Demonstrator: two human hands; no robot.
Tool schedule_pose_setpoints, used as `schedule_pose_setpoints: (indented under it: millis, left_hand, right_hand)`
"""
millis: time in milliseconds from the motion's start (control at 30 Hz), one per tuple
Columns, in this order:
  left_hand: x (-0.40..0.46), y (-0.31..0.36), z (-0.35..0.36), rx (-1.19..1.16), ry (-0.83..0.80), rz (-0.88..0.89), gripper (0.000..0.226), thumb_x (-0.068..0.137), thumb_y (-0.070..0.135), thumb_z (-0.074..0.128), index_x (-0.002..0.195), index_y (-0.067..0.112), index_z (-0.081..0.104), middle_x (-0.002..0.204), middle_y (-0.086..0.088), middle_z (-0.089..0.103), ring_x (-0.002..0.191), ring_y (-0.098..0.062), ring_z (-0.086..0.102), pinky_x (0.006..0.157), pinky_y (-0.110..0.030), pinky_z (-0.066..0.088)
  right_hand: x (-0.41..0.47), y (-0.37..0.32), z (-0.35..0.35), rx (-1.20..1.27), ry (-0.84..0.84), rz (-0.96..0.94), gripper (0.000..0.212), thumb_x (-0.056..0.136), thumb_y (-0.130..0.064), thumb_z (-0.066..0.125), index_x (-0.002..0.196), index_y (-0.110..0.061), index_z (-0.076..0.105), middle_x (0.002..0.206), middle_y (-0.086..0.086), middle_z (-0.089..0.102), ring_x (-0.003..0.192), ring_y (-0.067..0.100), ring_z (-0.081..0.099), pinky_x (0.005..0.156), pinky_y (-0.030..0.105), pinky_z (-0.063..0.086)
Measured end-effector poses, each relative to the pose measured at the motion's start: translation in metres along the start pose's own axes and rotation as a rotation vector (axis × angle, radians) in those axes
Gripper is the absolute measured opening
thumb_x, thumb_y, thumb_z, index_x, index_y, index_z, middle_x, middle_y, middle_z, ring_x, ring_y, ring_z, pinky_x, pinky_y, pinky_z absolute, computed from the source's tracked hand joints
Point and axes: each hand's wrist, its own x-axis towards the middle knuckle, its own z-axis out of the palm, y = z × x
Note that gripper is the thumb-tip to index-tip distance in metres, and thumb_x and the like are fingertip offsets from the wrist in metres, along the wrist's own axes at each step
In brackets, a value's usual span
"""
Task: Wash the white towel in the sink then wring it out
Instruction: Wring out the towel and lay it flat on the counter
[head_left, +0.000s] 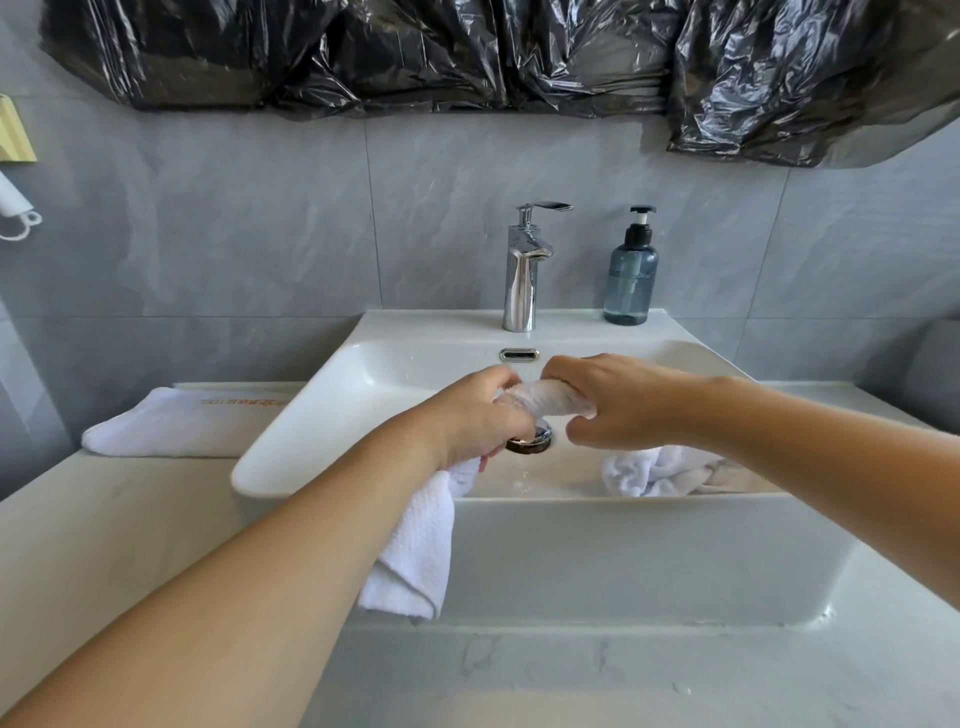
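The white towel (545, 397) is twisted into a tight roll above the white sink (571, 551). My left hand (467, 421) grips the roll's left part, and my right hand (618, 402) grips its right part. One loose end (415, 545) hangs below my left wrist over the sink's front wall. The other end (654, 470) lies bunched in the basin under my right forearm. Drops of water fall near the chrome drain (535, 441). No water runs from the chrome tap (524, 270).
A blue soap pump bottle (631, 275) stands on the sink's back ledge right of the tap. A second folded white towel (187, 421) lies on the marble counter (571, 675) left of the sink. Black plastic sheeting (467, 52) covers the wall above.
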Motion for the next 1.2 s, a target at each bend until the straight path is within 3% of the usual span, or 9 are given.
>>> schedule_pose_setpoints:
  millis: [133, 267, 367, 500, 667, 800, 900, 967, 1200]
  left_hand:
    - [0.003, 0.000, 0.001, 0.094, 0.179, 0.182, 0.029, 0.073, 0.012, 0.065, 0.089, 0.034, 0.057, 0.080, 0.002, 0.060, 0.078, -0.023, 0.055, 0.064, -0.029, 0.043]
    - [-0.003, 0.005, 0.002, 0.264, 0.263, 0.289, 0.044, 0.079, -0.003, 0.046, 0.102, 0.032, 0.061, 0.100, 0.004, 0.061, 0.091, -0.023, 0.056, 0.074, -0.033, 0.047]
    - [-0.006, 0.008, 0.005, 0.438, 0.192, 0.263, 0.037, 0.083, 0.006, 0.047, 0.112, 0.027, 0.054, 0.105, 0.007, 0.055, 0.094, -0.022, 0.052, 0.073, -0.035, 0.044]
    - [-0.004, 0.007, 0.006, 0.562, 0.301, 0.269, 0.018, 0.086, 0.026, 0.059, 0.098, 0.022, 0.047, 0.089, 0.009, 0.052, 0.086, -0.023, 0.051, 0.060, -0.032, 0.034]
    - [0.001, 0.002, 0.004, 0.429, 0.444, 0.299, 0.009, 0.091, 0.020, 0.057, 0.093, 0.017, 0.049, 0.084, 0.007, 0.053, 0.082, -0.026, 0.051, 0.063, -0.034, 0.041]
    - [0.001, 0.000, 0.001, 0.352, 0.530, 0.339, 0.015, 0.092, 0.020, 0.057, 0.105, 0.028, 0.054, 0.094, 0.010, 0.058, 0.085, -0.023, 0.053, 0.067, -0.034, 0.042]
    - [0.001, -0.001, 0.001, 0.351, 0.557, 0.439, 0.037, 0.092, 0.016, 0.058, 0.123, 0.037, 0.058, 0.106, 0.009, 0.059, 0.097, -0.021, 0.054, 0.080, -0.036, 0.045]
    - [0.003, -0.003, 0.001, 0.392, 0.617, 0.529, 0.044, 0.090, 0.015, 0.060, 0.129, 0.035, 0.062, 0.104, 0.007, 0.058, 0.103, -0.023, 0.052, 0.087, -0.039, 0.042]
    - [0.004, -0.002, 0.004, 0.562, 0.734, 0.663, 0.039, 0.072, 0.007, 0.055, 0.102, 0.025, 0.071, 0.094, 0.005, 0.057, 0.090, -0.025, 0.048, 0.077, -0.038, 0.040]
  right_hand:
    - [-0.008, 0.011, -0.017, 0.293, -0.188, 0.118, 0.006, 0.084, -0.025, 0.064, 0.088, -0.023, 0.060, 0.078, 0.003, 0.059, 0.069, 0.015, 0.048, 0.064, 0.030, 0.036]
    - [-0.008, 0.007, -0.025, 0.170, -0.141, 0.186, 0.035, 0.077, -0.050, 0.074, 0.066, -0.022, 0.055, 0.054, -0.010, 0.044, 0.048, 0.008, 0.034, 0.053, 0.025, 0.026]
    - [-0.003, -0.007, -0.019, -0.012, -0.005, 0.160, 0.032, 0.075, -0.044, 0.071, 0.069, -0.019, 0.053, 0.063, -0.006, 0.049, 0.059, 0.014, 0.043, 0.052, 0.028, 0.033]
    - [-0.003, -0.008, -0.008, 0.139, 0.002, 0.198, 0.022, 0.073, -0.030, 0.069, 0.066, -0.020, 0.051, 0.067, -0.003, 0.054, 0.064, 0.017, 0.048, 0.056, 0.029, 0.038]
    - [-0.003, 0.000, 0.003, 0.956, -0.152, 0.282, 0.024, 0.087, -0.006, 0.066, 0.105, -0.009, 0.051, 0.089, 0.017, 0.073, 0.079, 0.032, 0.069, 0.071, 0.040, 0.055]
    - [0.000, 0.003, -0.002, 1.075, -0.231, 0.281, 0.030, 0.081, -0.012, 0.071, 0.108, -0.006, 0.060, 0.083, 0.006, 0.064, 0.079, 0.023, 0.060, 0.072, 0.031, 0.047]
    - [-0.004, 0.019, -0.017, 1.392, -0.491, 0.316, 0.067, 0.074, -0.021, 0.049, 0.135, 0.007, 0.046, 0.117, 0.012, 0.057, 0.105, 0.024, 0.054, 0.089, 0.029, 0.049]
    - [-0.011, 0.031, -0.028, 1.505, -0.573, 0.296, 0.062, 0.083, -0.023, 0.044, 0.140, 0.002, 0.047, 0.130, 0.012, 0.056, 0.116, 0.025, 0.053, 0.097, 0.030, 0.049]
    - [-0.014, 0.027, -0.049, 1.043, -0.612, 0.257, 0.031, 0.072, -0.022, 0.079, 0.096, -0.005, 0.071, 0.095, 0.010, 0.073, 0.088, 0.022, 0.070, 0.076, 0.027, 0.057]
